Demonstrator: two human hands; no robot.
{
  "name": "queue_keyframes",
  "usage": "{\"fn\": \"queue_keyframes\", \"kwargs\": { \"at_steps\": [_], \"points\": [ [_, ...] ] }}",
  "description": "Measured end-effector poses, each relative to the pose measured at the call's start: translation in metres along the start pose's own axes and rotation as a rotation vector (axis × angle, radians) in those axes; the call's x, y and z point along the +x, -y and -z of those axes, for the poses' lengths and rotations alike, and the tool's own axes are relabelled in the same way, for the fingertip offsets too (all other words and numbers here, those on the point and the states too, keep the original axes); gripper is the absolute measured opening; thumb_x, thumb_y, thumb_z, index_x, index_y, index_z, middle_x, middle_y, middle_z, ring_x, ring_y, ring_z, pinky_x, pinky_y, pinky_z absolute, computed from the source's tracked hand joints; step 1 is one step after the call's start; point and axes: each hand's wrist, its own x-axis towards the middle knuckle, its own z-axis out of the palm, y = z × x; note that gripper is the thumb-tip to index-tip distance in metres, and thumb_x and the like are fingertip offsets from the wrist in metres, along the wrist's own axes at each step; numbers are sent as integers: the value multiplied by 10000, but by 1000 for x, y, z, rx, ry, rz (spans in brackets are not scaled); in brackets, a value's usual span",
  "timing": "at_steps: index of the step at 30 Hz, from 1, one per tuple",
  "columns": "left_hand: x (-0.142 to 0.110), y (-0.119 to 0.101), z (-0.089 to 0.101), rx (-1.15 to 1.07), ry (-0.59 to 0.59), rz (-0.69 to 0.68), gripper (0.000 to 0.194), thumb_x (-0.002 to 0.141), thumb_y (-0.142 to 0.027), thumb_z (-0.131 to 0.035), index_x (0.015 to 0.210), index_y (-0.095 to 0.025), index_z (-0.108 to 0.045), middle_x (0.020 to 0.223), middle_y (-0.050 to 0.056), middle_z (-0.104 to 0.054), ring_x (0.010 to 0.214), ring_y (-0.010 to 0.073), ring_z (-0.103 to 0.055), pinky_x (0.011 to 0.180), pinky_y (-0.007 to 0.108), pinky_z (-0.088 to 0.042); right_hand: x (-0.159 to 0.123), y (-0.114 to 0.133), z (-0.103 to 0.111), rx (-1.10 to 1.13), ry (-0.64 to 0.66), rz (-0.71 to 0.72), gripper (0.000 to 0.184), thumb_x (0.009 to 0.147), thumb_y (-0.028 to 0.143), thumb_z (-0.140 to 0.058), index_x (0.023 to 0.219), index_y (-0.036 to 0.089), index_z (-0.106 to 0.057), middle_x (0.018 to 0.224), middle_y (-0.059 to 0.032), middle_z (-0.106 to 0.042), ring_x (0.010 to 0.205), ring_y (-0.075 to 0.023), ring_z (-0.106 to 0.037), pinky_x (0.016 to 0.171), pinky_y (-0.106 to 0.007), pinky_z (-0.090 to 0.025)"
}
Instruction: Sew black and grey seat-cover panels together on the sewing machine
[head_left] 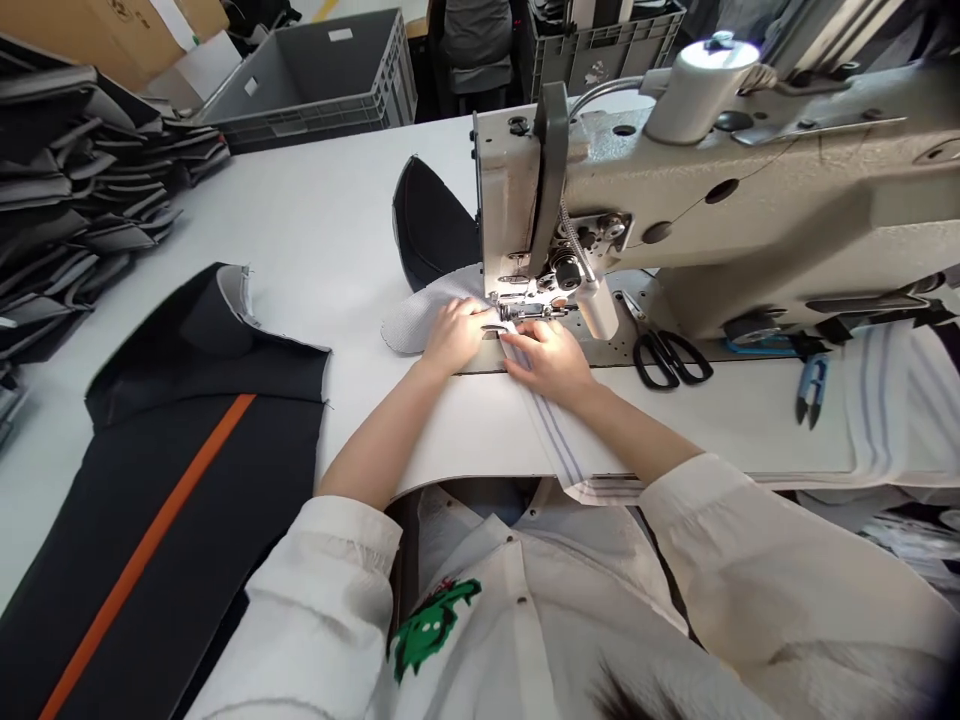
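Beside the presser foot of the sewing machine (525, 290), my left hand (455, 338) rests on a light grey fabric piece (411, 322), its fingers bent and close together. A dark curved panel (431, 225) stands up behind that piece and runs in behind the machine head. My right hand (551, 362) has its thumb and fingers on a white strip with blue stripes (559, 435), just in front of the needle area. The strip trails over the table's front edge towards my lap. The stitching point itself is partly hidden by fingers and machine.
Black-handled scissors (670, 358) and blue thread snips (812, 390) lie to the right, near more striped strip (885, 400). A black panel with an orange band (161, 510) covers the left. Stacked dark pieces (82, 190) and a grey crate (315, 75) stand behind.
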Motion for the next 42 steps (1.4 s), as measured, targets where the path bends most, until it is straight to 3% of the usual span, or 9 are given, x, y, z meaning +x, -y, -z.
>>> {"fn": "queue_keyframes", "kwargs": {
  "at_steps": [4,11,16,20,24,29,34,38,42],
  "points": [
    [-36,0,14,57,78,-114,413,852,-63,-417,1132,-235,-667,896,60,-608,855,208,-519,739,315,-420,-5,-2,0,99,50,91,278,880,178,-475,1031,192,-709,921,-78,-627,839,-207,-528,772,-327,-457],
    [-110,-7,32,91,100,-162,329,928,-146,-426,1187,-201,-621,930,63,-638,835,188,-538,734,307,-425,-5,14,-2,81,98,223,289,929,204,-427,985,169,-709,879,-96,-614,812,-211,-504,778,-337,-433],
    [-100,-16,43,-37,115,-186,288,913,-381,-520,1069,-169,-638,1208,110,-589,1106,262,-519,919,394,-426,-18,-5,21,98,40,258,270,943,279,-452,1050,213,-690,1081,-86,-628,924,-218,-544,828,-357,-427],
    [-78,-32,49,-18,225,-32,340,840,-493,-597,910,-161,-617,1068,107,-619,976,272,-548,829,398,-450,-55,-48,52,-108,-131,-20,301,941,321,-455,1128,206,-661,1154,-100,-617,1030,-250,-546,906,-397,-420],
    [-58,-47,38,16,223,80,403,765,-487,-667,997,-165,-594,1004,100,-594,943,288,-514,789,404,-438,-92,-74,71,-158,-134,-247,352,953,325,-402,1152,164,-643,1184,-137,-595,1120,-260,-505,1013,-402,-383],
    [-50,-41,22,-275,126,175,128,826,-307,-594,779,-193,-628,890,54,-582,924,237,-524,810,368,-433,-116,-68,82,-131,-87,-387,397,938,384,-409,1184,161,-627,1275,-176,-492,1172,-271,-471,1022,-398,-395],
    [-53,-27,24,-751,36,264,72,790,-256,-627,777,-192,-658,1132,52,-576,1081,205,-536,977,355,-399,-116,-60,96,-256,251,-567,484,898,480,-440,1313,247,-530,1077,-126,-611,1011,-315,-567,819,-439,-492],
    [-52,-23,27,-879,56,282,59,779,-236,-630,781,-190,-667,1203,51,-573,1168,223,-506,1051,388,-349,-90,-39,99,-22,478,-274,453,916,396,-413,1349,294,-496,1180,-61,-628,1012,-252,-612,849,-363,-496],
    [-52,-20,29,-973,75,285,73,776,-252,-636,793,-191,-674,1294,62,-534,1247,235,-462,1097,417,-309,-55,-18,87,161,609,-100,532,896,390,-420,1393,204,-440,1091,-104,-641,955,-254,-613,797,-356,-503]
  ]
}}
